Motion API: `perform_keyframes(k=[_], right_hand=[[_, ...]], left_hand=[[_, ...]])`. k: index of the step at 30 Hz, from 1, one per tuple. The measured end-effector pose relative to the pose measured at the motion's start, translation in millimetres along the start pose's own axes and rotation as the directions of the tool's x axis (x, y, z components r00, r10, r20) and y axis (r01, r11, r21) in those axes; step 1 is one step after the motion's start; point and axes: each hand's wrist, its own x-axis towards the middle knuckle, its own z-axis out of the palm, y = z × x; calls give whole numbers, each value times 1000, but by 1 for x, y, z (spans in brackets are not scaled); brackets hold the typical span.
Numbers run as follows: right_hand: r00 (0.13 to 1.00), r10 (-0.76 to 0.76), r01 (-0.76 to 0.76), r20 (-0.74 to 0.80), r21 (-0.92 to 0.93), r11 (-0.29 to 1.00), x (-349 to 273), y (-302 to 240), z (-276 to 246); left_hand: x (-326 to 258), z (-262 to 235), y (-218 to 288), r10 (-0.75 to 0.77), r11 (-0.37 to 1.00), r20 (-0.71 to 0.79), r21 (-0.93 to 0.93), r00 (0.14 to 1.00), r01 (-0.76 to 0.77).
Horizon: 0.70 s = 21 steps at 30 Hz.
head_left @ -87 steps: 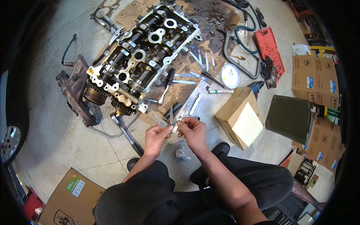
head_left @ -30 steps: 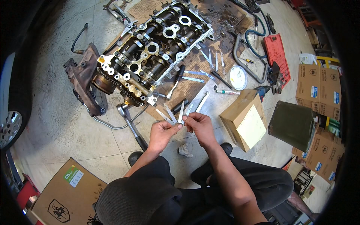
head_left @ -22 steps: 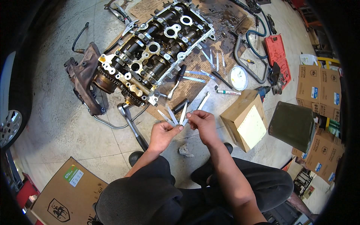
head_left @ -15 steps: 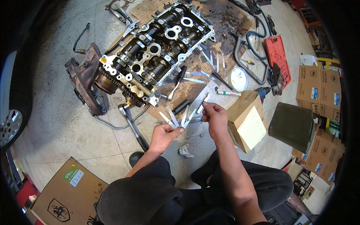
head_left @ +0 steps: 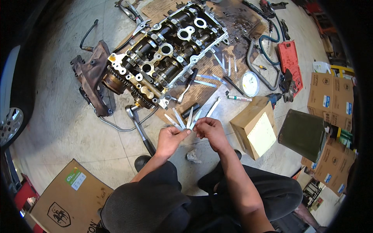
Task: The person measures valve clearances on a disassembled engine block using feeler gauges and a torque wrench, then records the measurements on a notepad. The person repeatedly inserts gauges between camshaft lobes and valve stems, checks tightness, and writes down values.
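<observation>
Several thin metal feeler gauge blades fan upward from my left hand, their lower ends pinched between thumb and fingers. My right hand is closed at the right side of the fan, its fingertips against the rightmost blade; the exact grip is partly hidden. Just beyond the right hand lies a long, pale metal piece with a rounded end. A black cylindrical socket lies behind the fan. Farther off, an engine cylinder head with exposed camshafts rests on cardboard.
More loose blades lie right of the cylinder head, near a round clear tub and a marker pen. A ratchet touches the head's near end. Cardboard boxes, a dark green container and a rusty manifold stand around.
My right hand has moved left and nearer, from beside the pale metal piece to the fanned blades. My left hand keeps holding the blades. The view has shifted slightly.
</observation>
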Motion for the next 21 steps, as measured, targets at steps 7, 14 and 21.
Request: perform_keyframes(k=[7, 14, 21], right_hand=[[972, -226, 207, -69, -211, 955, 6, -1, 7], [964, -213, 261, 157, -427, 866, 2, -36, 21], [977, -32, 123, 210, -435, 892, 16, -27, 32]], left_hand=[[-3, 1, 11, -44, 999, 44, 30, 998, 43], [-8, 3, 19, -9, 958, 7, 286, 1000, 6], [-8, 3, 24, 173, 847, -4, 511, 985, -147]])
